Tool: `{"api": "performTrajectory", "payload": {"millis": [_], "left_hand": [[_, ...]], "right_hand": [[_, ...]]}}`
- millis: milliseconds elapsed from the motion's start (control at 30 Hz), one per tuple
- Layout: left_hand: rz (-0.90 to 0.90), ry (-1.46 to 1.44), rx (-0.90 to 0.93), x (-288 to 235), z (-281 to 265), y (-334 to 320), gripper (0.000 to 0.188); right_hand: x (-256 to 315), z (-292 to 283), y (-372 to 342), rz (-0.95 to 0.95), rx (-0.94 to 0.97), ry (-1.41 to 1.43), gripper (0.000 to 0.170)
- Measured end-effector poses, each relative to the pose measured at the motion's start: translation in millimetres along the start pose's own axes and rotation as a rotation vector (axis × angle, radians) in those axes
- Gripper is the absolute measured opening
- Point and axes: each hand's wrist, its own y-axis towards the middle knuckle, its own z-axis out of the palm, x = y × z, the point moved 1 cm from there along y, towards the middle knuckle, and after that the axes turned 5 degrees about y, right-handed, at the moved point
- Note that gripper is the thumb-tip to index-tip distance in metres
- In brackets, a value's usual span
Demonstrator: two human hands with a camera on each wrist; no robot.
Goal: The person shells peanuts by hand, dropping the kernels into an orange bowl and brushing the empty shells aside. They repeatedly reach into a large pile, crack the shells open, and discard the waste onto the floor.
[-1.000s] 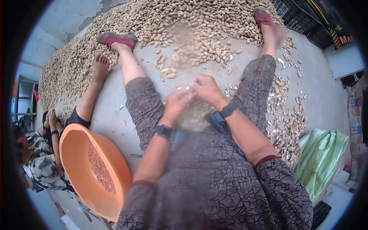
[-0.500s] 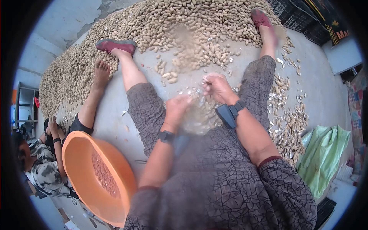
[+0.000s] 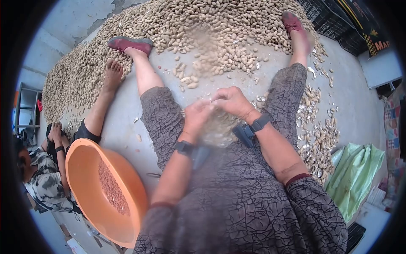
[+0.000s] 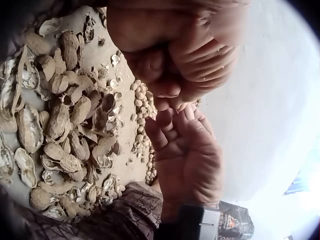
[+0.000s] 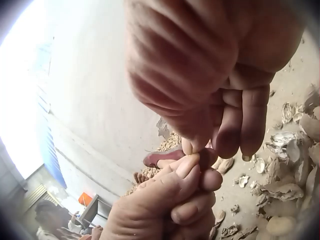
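Note:
In the head view my left hand [image 3: 198, 116] and right hand [image 3: 233, 101] meet at their fingertips above shells between the thighs. Curled fingers and thumbs of both pinch a tiny thing, mostly hidden, which looks like a peanut. The left wrist view has my left hand [image 4: 185, 45] above and my right hand [image 4: 187, 167] below, tips touching. From the right wrist, my right hand [image 5: 200, 75] meets the thumb and curled fingers of my left hand [image 5: 165, 200]. Broken shells [image 4: 60, 120] lie beneath the hands.
Whole peanuts [image 3: 177, 21] form a large heap beyond the feet. An orange basin [image 3: 91, 207] with reddish kernels [image 3: 113, 188] stands at the left, near a seated person [image 3: 48, 178]. More shells [image 3: 317, 139] and a green sack [image 3: 355, 178] lie right; black crates [image 3: 334, 25] stand at upper right.
Half a second ago the hands were apart, the right one farther right and higher. They have come back together at the fingertips, much as they were one second ago.

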Motion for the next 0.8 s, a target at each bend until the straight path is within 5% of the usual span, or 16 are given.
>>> {"api": "performTrajectory", "payload": {"millis": [200, 467, 800], "left_hand": [[0.060, 0.169, 0.019, -6.3, 2.7, -1.1, 0.022], [0.054, 0.170, 0.070, 0.1, 0.5, -0.7, 0.023], [-0.051, 0.197, 0.083, 1.0, 0.9, -2.7, 0.013]], "right_hand": [[3.3, 1.1, -0.7, -0.015, -0.026, -0.062, 0.014], [10.0, 3.8, -4.3, 0.115, -0.008, 0.264, 0.007], [-1.7, 8.6, -3.8, 0.186, 0.040, 0.041, 0.005]]}}
